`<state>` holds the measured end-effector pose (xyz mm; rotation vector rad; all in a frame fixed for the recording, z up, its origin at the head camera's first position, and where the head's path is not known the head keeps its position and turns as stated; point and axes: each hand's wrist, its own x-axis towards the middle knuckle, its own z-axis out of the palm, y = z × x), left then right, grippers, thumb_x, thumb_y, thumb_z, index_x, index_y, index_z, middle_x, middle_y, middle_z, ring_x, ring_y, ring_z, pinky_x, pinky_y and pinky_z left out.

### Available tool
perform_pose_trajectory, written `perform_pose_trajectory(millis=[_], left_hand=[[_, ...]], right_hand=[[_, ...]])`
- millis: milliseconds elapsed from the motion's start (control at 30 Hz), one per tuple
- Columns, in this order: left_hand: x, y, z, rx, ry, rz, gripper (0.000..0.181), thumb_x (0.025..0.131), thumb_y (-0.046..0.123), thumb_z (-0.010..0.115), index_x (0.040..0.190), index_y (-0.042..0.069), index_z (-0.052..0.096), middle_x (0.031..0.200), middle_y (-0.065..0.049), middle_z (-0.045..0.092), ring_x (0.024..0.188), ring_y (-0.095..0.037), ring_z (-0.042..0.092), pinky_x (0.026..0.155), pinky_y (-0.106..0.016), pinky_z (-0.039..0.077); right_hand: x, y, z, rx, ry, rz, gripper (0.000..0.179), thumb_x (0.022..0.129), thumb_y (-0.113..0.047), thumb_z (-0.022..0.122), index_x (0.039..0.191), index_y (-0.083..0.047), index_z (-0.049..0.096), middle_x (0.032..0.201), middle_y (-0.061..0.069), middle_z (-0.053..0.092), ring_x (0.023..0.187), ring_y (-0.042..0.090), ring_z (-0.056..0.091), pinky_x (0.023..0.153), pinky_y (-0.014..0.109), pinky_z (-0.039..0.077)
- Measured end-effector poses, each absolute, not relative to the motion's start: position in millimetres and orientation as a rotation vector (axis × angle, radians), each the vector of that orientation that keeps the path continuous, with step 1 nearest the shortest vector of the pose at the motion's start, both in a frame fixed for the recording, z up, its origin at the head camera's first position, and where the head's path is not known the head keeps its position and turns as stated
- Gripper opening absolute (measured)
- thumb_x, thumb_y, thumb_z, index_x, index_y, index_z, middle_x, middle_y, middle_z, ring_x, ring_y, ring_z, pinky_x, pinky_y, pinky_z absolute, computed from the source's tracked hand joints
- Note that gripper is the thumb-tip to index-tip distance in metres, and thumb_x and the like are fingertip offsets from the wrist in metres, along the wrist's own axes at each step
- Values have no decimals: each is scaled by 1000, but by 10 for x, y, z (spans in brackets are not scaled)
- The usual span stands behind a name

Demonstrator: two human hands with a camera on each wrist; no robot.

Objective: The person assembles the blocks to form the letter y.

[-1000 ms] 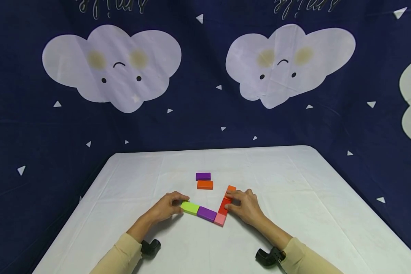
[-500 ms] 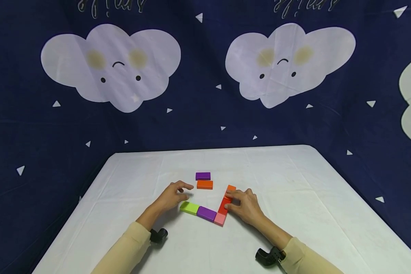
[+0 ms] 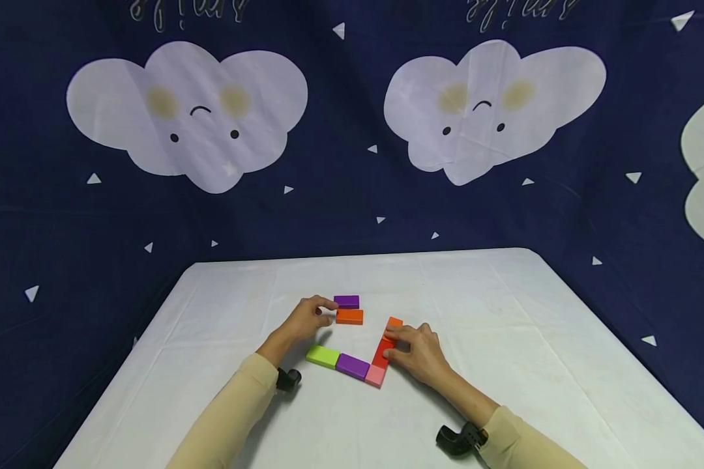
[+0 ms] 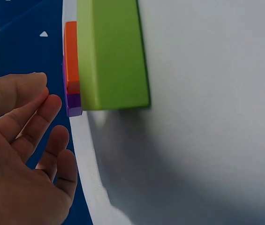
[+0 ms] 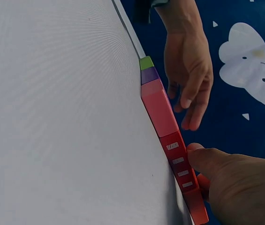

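Note:
In the head view, my left hand [image 3: 304, 322] reaches toward the left ends of two loose blocks, one orange [image 3: 350, 318] and one purple [image 3: 347, 301]. Its fingertips are right at them, and the left wrist view shows loosely bent fingers with nothing between them. Nearer me, a lime green block [image 3: 322, 356], a second purple block [image 3: 352, 366] and a pink block [image 3: 375, 376] lie end to end. From the pink one, a red block [image 3: 381, 355] and another orange block [image 3: 395, 322] run away at an angle. My right hand [image 3: 424, 357] grips the red block, index finger reaching the orange one.
A white-covered table [image 3: 504, 365] carries all the blocks. Behind it hangs a dark blue cloth [image 3: 340, 215] printed with white clouds and small triangles. Black wrist cameras [image 3: 457, 441] sit on both wrists, low over the table.
My left hand has left the end of the lime green block and moved away from me and rightward to the two loose blocks. My right hand stays where it was.

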<state>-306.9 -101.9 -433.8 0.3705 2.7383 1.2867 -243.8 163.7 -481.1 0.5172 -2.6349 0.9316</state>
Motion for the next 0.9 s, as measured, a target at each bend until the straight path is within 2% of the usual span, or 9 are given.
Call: perform_pose_trajectory(millis=[300,600,900], left_hand=[[-3182,-935,-4343,442,2741,1260,34,80,0,67,114,4,67,115,-12,62,89,-20,48,71,-26,38],[-3198,-875,-4351,429,2759,1173,34,79,3,69,112,9,68,115,-8,62,94,-20,47,77,-28,37],[-3139,-882,-4371,494,2653,1167,37,80,4,70,116,8,66,104,-9,63,84,-17,50,69,-24,39]], right_hand=[[-2452,1635,-4820,517,-2632,929,41,72,-32,79,110,-20,72,115,-3,69,76,9,38,74,29,28],[-2444,1629,-4818,516,-2626,924,41,72,-32,79,111,-19,71,115,-3,69,76,9,38,73,29,27],[-2448,1644,-4818,524,-2627,945,39,72,-29,79,109,-19,72,116,-5,69,76,10,38,73,29,28]])
